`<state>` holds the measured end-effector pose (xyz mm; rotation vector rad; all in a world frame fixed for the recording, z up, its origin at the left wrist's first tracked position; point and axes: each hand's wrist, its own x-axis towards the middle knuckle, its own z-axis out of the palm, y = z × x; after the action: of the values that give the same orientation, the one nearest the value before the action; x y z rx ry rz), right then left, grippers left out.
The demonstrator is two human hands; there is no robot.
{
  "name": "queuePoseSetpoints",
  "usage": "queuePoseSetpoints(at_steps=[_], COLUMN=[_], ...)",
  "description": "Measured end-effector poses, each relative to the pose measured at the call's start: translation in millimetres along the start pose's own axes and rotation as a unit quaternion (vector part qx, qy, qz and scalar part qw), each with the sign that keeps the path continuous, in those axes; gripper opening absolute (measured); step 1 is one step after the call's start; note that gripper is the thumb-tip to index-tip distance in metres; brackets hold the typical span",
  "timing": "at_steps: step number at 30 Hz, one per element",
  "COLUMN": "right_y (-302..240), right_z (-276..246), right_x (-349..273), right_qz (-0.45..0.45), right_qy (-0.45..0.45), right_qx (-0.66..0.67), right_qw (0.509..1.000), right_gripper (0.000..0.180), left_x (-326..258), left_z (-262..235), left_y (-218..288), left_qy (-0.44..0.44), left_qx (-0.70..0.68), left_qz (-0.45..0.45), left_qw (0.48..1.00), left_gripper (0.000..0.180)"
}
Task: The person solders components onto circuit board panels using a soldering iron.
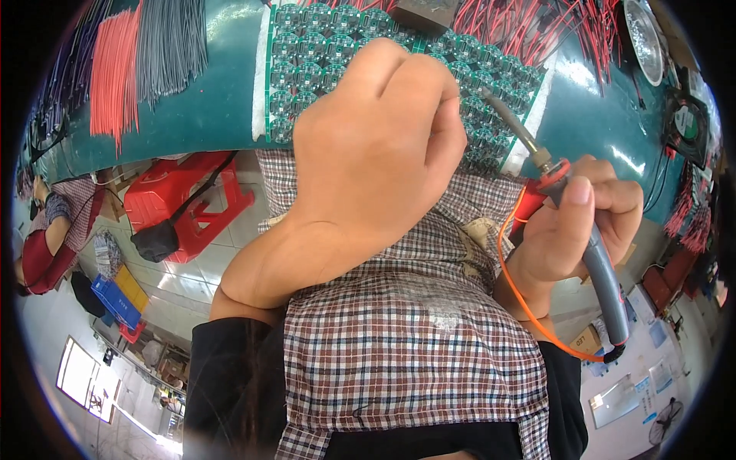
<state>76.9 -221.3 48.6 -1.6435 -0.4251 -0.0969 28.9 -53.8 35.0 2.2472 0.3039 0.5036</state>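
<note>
My left hand (pixel 376 146) is closed over a panel of green circuit boards (pixel 287 46) on the table. Its fingers curl down and away, and whatever they pinch is hidden behind the hand. In my right hand (pixel 563 234) is a soldering iron (pixel 604 280), held by its dark grey handle. The iron's metal tip points up and left and shows over the right part of the panel, to the right of my left hand; I cannot tell whether it touches a board. An orange cord (pixel 512 276) loops from the handle's rear end up past my right wrist.
Red and grey wire bundles (pixel 115 77) lie at the far left of the teal table (pixel 207 115). More red and black wires (pixel 506 27) lie behind the panel, near a dark block (pixel 425 14). A metal dish (pixel 644 42) and a fan (pixel 686 123) stand right. A red stool (pixel 184 199) is left.
</note>
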Motion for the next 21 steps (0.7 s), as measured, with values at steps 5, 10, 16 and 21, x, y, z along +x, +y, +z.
queuePoseSetpoints(at_steps=[5,10,16,21], right_y=[6.8,12.5,15.2,17.5], right_z=[3.8,5.0,8.0,9.3], right_x=[5.4,6.1,6.6,8.1], right_qz=[-0.023,-0.033,-0.028,-0.030], right_qy=[0.004,-0.014,-0.009,-0.005], right_qx=[-0.005,-0.014,0.006,0.008], right_qw=[1.000,0.999,1.000,0.999], right_gripper=[0.022,0.022,0.022,0.022], left_x=[5.8,8.5,8.6,9.8], left_z=[2.2,5.3,7.1,10.3], left_y=[-5.0,-4.9,-6.1,-9.0], left_qy=[0.011,0.002,0.022,0.020], left_qx=[0.039,0.053,0.046,0.047], left_qz=[0.029,0.015,0.021,0.021], left_qw=[0.999,0.998,0.998,0.998], left_gripper=[0.009,0.008,0.009,0.009])
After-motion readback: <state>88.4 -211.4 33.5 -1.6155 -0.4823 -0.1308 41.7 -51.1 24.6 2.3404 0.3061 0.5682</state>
